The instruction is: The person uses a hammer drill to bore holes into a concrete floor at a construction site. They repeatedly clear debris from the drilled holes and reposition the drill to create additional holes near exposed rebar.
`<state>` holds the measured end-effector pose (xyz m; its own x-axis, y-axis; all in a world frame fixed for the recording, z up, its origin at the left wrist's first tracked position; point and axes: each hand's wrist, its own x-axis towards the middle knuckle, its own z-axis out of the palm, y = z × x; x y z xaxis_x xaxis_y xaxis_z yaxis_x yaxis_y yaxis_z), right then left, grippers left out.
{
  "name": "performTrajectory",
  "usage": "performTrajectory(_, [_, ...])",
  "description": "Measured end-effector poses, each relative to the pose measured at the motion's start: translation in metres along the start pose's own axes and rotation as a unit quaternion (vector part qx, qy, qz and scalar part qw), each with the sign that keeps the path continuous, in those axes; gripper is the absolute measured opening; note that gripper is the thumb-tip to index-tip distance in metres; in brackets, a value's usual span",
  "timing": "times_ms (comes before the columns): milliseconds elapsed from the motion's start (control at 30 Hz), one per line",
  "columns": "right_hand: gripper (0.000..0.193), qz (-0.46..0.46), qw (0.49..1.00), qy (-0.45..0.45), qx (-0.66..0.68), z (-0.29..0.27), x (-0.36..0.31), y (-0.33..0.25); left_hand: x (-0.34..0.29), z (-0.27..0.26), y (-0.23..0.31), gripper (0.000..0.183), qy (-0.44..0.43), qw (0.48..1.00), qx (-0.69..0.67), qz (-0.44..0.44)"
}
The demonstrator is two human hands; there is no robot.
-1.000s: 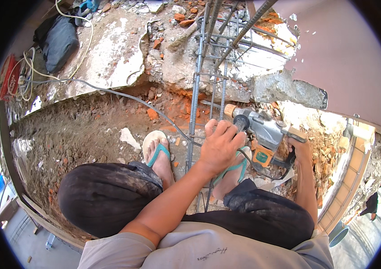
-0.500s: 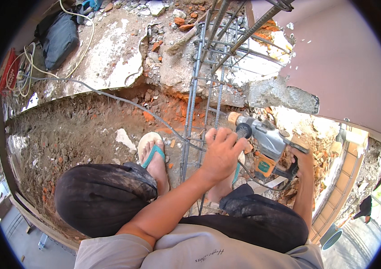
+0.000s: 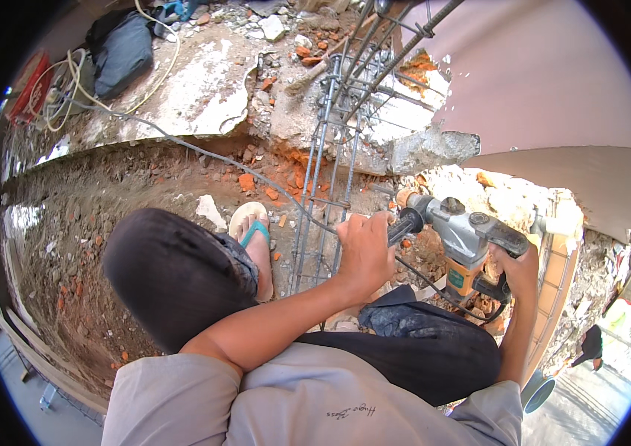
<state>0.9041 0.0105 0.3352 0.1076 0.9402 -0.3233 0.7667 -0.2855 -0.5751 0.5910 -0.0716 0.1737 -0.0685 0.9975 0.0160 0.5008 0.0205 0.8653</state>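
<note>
A grey and orange rotary hammer (image 3: 458, 234) lies across the space in front of me, its chuck (image 3: 407, 198) pointing left at the broken masonry beside the rebar. My left hand (image 3: 364, 249) is closed round the end of its black side handle (image 3: 407, 223). At the back of the tool, my right hand (image 3: 520, 266) wraps the rear grip, fingers partly hidden by it. A short stretch of bit shows ahead of the chuck; its tip is hard to make out. The power cable (image 3: 256, 177) runs from the upper left past my left hand.
Upright rebar (image 3: 314, 178) tied with stirrups rises just left of the tool. A broken concrete slab (image 3: 208, 93) lies beyond the dirt trench, with brick rubble (image 3: 247, 182) around. A pink wall panel (image 3: 553, 82) is at upper right. A dark bag (image 3: 124, 65) lies at upper left.
The rotary hammer and both hands have shifted a little to the right in the picture. My left knee has risen, and the view has turned slightly.
</note>
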Motion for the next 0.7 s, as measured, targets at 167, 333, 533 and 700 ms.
performTrajectory(167, [0.025, -0.059, 0.997, 0.001, -0.056, -0.017, -0.052, -0.058, 0.001, -0.014, 0.008, 0.045, -0.057, 0.995, 0.028, -0.074])
performTrajectory(333, [0.034, -0.158, 0.978, 0.056, -0.121, -0.017, -0.105, -0.104, 0.009, -0.036, 0.011, 0.04, -0.254, 0.952, 0.013, -0.173])
performTrajectory(533, [0.034, -0.191, 0.973, 0.045, -0.125, -0.008, -0.182, -0.145, -0.012, -0.063, 0.011, 0.047, -0.33, 0.919, -0.055, -0.209])
performTrajectory(700, [0.031, -0.212, 0.972, 0.033, -0.093, 0.012, -0.239, -0.178, -0.023, -0.09, 0.021, 0.048, -0.251, 0.956, 0.02, -0.151])
